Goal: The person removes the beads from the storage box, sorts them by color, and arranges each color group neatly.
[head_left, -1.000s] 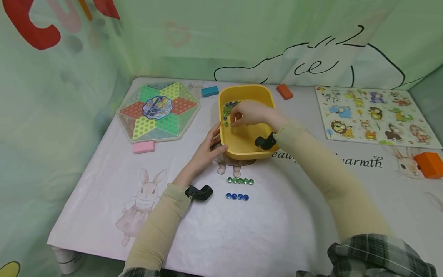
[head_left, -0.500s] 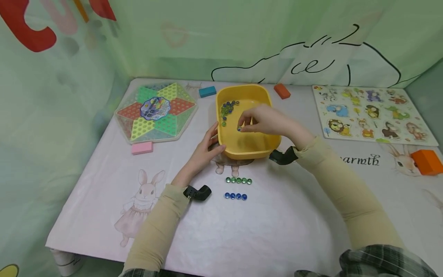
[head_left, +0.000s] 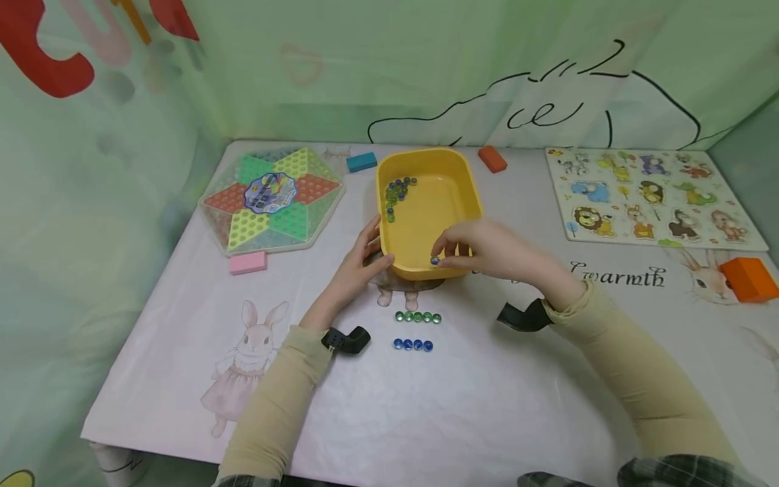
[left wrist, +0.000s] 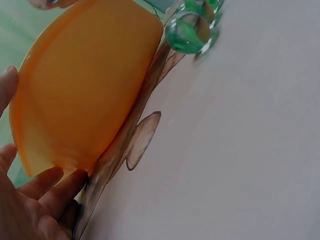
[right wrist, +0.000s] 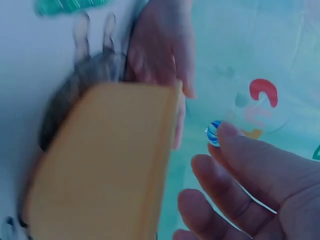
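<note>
My right hand (head_left: 496, 251) pinches a blue-and-white marble (right wrist: 213, 133) between thumb and index finger, over the near end of a yellow plastic basin (head_left: 420, 237). My left hand (head_left: 348, 276) rests against the basin's near left corner, its fingers spread along the outer wall in the left wrist view and its thumb at the near rim. Several green and blue marbles (head_left: 395, 195) lie in the basin along its left side. In front of it on the table, a row of green marbles (head_left: 418, 316) lies above a shorter row of blue marbles (head_left: 413, 345).
A star-patterned Chinese checkers board (head_left: 270, 196) lies at the back left, with a pink block (head_left: 248, 263) at its near edge. A blue block (head_left: 362, 161) and an orange-red block (head_left: 492, 159) flank the basin. An animal puzzle board (head_left: 657, 196) and an orange block (head_left: 748, 280) are right.
My right hand has lifted a blue marble from beside the marbles in the basin and moved toward the near right, to the basin's near end. My left hand has stayed at the corner.
</note>
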Tool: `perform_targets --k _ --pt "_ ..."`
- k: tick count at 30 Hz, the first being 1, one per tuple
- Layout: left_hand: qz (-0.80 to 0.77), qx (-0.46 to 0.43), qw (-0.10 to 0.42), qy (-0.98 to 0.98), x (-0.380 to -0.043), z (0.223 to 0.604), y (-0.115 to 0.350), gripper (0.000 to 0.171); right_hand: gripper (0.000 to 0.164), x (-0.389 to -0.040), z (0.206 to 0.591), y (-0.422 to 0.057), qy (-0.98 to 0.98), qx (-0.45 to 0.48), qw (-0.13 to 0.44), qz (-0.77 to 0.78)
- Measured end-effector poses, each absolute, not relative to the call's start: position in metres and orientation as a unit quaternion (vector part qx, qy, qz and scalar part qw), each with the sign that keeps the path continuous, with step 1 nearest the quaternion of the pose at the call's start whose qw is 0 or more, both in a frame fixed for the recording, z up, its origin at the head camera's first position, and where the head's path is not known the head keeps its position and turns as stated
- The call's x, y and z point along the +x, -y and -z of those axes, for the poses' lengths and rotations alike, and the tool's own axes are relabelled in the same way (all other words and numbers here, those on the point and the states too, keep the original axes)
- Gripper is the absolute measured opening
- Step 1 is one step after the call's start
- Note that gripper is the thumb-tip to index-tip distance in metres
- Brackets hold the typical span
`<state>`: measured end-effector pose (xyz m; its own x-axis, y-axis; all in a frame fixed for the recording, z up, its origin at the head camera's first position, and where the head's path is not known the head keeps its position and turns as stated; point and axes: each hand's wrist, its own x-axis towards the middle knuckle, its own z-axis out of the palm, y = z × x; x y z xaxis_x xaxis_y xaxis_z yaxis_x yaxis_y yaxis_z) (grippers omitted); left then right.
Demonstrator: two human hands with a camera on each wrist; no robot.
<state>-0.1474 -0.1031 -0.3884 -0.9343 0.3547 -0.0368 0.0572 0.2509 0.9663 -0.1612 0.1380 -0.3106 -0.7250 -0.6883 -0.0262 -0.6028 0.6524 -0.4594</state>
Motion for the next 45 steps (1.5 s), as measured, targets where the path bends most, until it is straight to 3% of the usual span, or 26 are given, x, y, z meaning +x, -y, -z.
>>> perform_targets --k 7,21,28,45 --pt "-0.599 0.13 0.127 -0.78 -0.148 0.388 0.103 0.072 0.01 -0.133 0.322 -0.147 -0.886 -0.395 0.083 0.23" --pt "-0.601 0.136 0.124 -0.778 -0.149 0.387 0.102 0.072 0.007 -0.1 0.367 -0.152 -0.865 -0.394 0.181 0.253" --pt "-0.602 0.135 0.126 -0.777 -0.149 0.389 0.103 0.072 0.005 -0.095 0.378 -0.148 -0.865 -0.382 0.211 0.247" --pt "-0.606 0.14 0.127 -0.772 -0.149 0.387 0.104 0.072 0.01 -0.094 0.378 -0.142 -0.875 -0.376 0.211 0.22"
